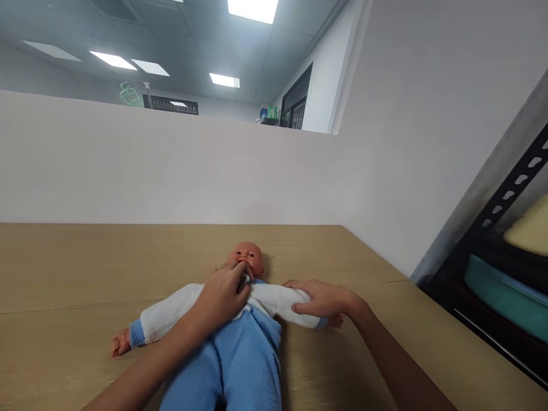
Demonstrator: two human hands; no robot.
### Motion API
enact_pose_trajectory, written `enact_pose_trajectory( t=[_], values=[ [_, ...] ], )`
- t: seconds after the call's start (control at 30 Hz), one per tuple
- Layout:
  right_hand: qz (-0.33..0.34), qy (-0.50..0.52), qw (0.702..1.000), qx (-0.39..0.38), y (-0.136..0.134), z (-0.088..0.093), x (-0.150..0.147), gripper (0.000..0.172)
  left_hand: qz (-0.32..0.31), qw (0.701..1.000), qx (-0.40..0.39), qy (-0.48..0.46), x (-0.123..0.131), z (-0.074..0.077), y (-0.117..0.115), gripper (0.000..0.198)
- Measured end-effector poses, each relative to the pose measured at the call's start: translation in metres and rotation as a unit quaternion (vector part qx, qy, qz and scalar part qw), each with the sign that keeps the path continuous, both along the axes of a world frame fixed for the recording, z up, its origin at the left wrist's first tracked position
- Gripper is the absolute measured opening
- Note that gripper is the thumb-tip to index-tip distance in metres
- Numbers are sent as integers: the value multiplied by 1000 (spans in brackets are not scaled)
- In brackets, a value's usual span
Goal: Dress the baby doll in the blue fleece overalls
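Note:
A baby doll (247,254) lies on its back with its head away from me and its arms spread. It wears a fleecy outfit with white sleeves, blue cuffs and blue trousers (246,357). My left hand (225,290) is over the chest, its fingers curled at the neckline just below the doll's mouth; a bit of white cloth shows beside the fingertips. On the right, my right hand (321,298) grips the white sleeve (280,299), thumb in front and fingers behind. The doll's other arm (169,314) stretches out to the left, untouched.
The doll rests on a light brown tabletop (85,274). A white partition (171,165) stands behind it, and a grey-white wall (411,142) along the right. At far right is a black slotted rack (499,208) holding a teal item (505,297) and a yellow item (531,228).

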State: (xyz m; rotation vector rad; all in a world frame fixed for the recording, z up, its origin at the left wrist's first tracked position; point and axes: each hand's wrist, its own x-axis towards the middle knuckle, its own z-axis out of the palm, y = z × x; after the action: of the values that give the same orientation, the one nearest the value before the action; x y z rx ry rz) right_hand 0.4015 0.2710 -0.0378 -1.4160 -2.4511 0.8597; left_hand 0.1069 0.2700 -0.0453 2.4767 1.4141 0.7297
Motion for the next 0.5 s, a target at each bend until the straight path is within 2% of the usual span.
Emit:
enact_pose_trajectory(
  t=[0.07,0.13,0.2,0.27,0.33,0.37,0.43,0.47,0.5],
  values=[
    [17,-7,1000,-6,4,-10,3,49,-37,998,-23,-51,-3,1,-1,18],
    [13,-11,1000,-5,5,-16,3,49,-60,992,-38,-108,-8,2,-4,31],
    [-2,-9,1000,29,0,-16,-2,55,-64,985,-28,-161,-19,0,-10,34],
    [-12,-1,995,100,-11,-15,-15,60,-47,977,-2,-206,-35,-8,-18,30],
    [-21,23,983,181,-29,-13,-34,51,-12,970,5,-242,-54,-20,-28,27],
    [-37,47,976,209,-38,-12,-45,39,1,968,-8,-250,-64,-27,-34,28],
    [-65,109,976,176,-56,-14,-63,11,6,969,-58,-241,-81,-38,-46,31],
    [-77,137,977,145,-63,-16,-70,9,-2,969,-84,-230,-88,-42,-51,32],
    [-84,161,977,109,-68,-18,-73,16,-13,970,-106,-220,-92,-45,-55,32]
  ],
)
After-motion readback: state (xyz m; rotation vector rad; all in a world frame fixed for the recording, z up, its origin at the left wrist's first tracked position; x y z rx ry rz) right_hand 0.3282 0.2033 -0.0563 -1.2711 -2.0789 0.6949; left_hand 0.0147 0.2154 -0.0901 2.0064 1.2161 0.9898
